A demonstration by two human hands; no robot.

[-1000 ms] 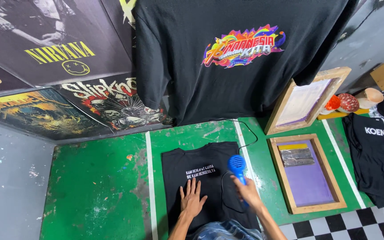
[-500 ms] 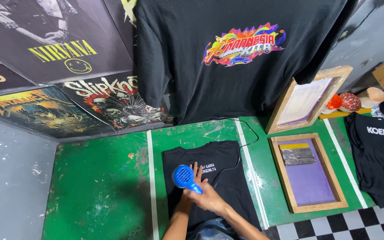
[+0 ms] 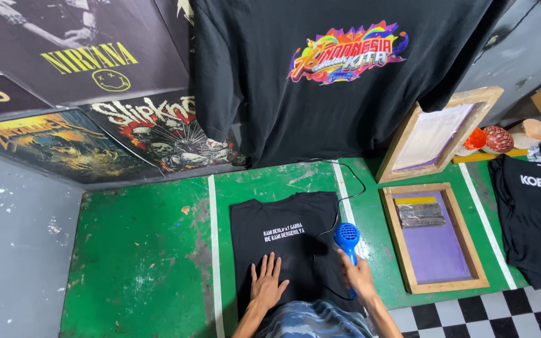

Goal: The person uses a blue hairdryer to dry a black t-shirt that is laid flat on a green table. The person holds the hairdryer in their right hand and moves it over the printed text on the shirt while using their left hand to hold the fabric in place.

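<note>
Left hand (image 3: 267, 285) flat, fingers spread, on the one black t-shirt (image 3: 283, 244) lying on the green table (image 3: 139, 263), right hand (image 3: 358, 278) clamped on the handle of one blue hair dryer (image 3: 347, 238), long axis upright, head at 12 o'clock above the fist, two wooden screen frames (image 3: 433, 238) at 3 o'clock.

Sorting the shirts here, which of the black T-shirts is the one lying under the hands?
The black T-shirt flat on the green table, small white print; left hand presses it. Others hang or lie far right.
</note>
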